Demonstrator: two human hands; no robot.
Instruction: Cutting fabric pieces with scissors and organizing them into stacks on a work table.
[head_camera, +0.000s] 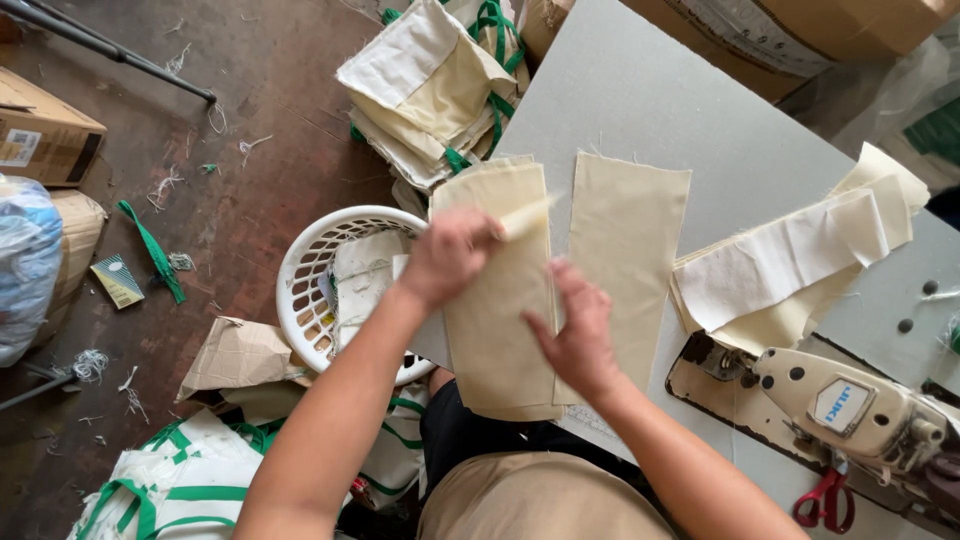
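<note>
Grey surface: left hand pinched on top ply of cream fabric stack at near-left edge; right hand flat, fingers apart, pinning it. Mid-peel; separation needs steady hold-down.

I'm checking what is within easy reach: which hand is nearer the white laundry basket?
Left. The left hand hovers just past the white laundry basket's right rim, pinching a cream fabric piece. The right hand rests further right on that fabric, over the grey table.
</note>
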